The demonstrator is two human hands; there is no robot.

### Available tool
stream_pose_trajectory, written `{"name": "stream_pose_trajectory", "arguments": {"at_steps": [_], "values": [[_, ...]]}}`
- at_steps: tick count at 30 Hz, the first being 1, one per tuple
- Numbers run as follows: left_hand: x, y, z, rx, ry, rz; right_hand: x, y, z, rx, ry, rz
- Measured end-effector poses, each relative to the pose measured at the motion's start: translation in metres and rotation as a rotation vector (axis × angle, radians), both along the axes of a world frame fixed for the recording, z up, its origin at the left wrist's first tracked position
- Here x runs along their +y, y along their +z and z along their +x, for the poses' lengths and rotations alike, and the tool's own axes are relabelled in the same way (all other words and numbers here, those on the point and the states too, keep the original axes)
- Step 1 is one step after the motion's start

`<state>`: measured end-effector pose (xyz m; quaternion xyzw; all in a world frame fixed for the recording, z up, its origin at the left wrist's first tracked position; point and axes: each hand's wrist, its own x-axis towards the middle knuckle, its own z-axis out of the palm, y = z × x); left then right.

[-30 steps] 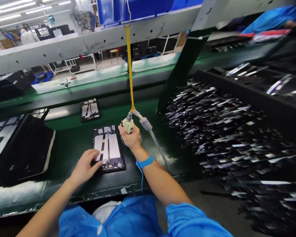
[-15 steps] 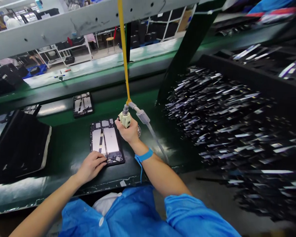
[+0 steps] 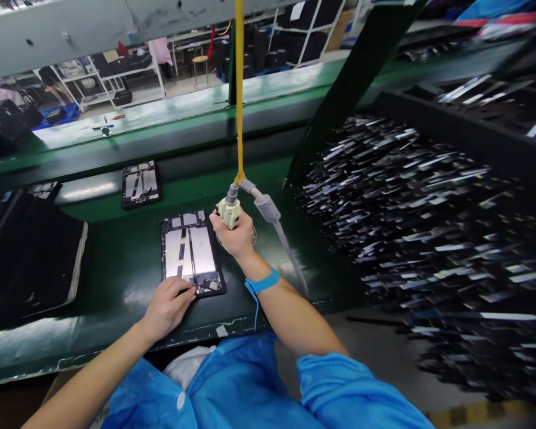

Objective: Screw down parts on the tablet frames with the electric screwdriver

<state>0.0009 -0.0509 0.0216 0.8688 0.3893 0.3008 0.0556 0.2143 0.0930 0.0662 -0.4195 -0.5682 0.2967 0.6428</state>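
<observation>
An opened tablet (image 3: 190, 252) lies back-up on the green belt (image 3: 116, 262), its silver battery cells and black frame showing. My left hand (image 3: 168, 305) rests with curled fingers on the tablet's near left corner. My right hand (image 3: 234, 233) is closed round a cream electric screwdriver (image 3: 229, 212), held upright just right of the tablet's far edge. A yellow strap (image 3: 239, 89) runs up from the tool, and a grey cable (image 3: 277, 229) trails off it. A blue wrist strap (image 3: 262, 281) circles my right wrist.
A second opened tablet (image 3: 140, 183) lies farther along the belt. A black tray stack (image 3: 27, 262) sits at the left. A large pile of small dark and silver parts (image 3: 420, 226) fills the right. A grey beam (image 3: 71, 36) crosses overhead.
My left hand has slid from the tablet's middle down to its near left corner. The right hand and screwdriver have stayed in about the same spot by the tablet's far right edge.
</observation>
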Motion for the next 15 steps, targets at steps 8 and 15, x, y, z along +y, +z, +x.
{"name": "stream_pose_trajectory", "arguments": {"at_steps": [8,15], "values": [[-0.016,-0.015,-0.003,0.055,0.165,-0.027,0.007,-0.011,0.008,-0.006,-0.038,-0.02],[0.026,-0.017,-0.009,0.077,0.139,0.033,0.014,-0.013,0.014,0.034,-0.058,-0.027]]}}
